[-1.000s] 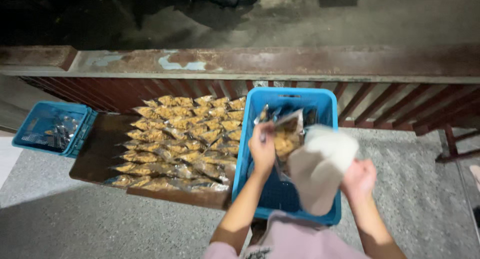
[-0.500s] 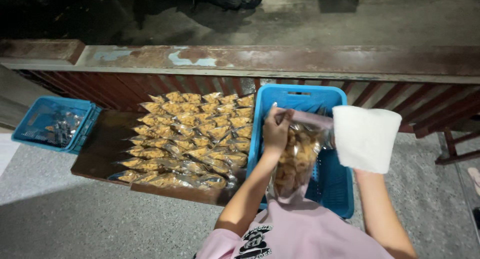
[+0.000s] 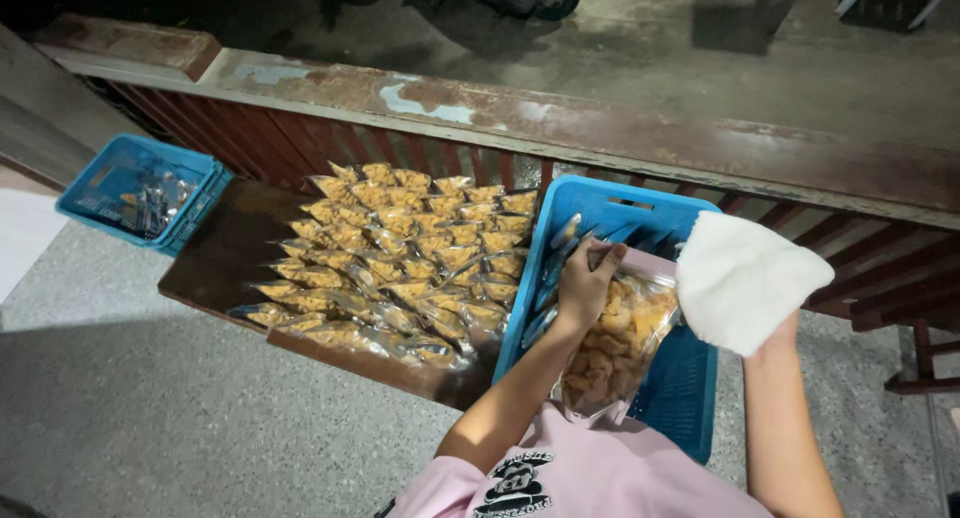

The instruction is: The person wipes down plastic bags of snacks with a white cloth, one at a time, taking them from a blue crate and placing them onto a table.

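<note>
One snack bag [image 3: 612, 343] upright, left hand [image 3: 588, 278] gripping top

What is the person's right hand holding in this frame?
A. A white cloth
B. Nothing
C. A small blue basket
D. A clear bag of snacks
A. The right hand is raised with a white cloth draped over it, above the blue crate, while the left hand grips the top of the clear bag of snacks.
</note>
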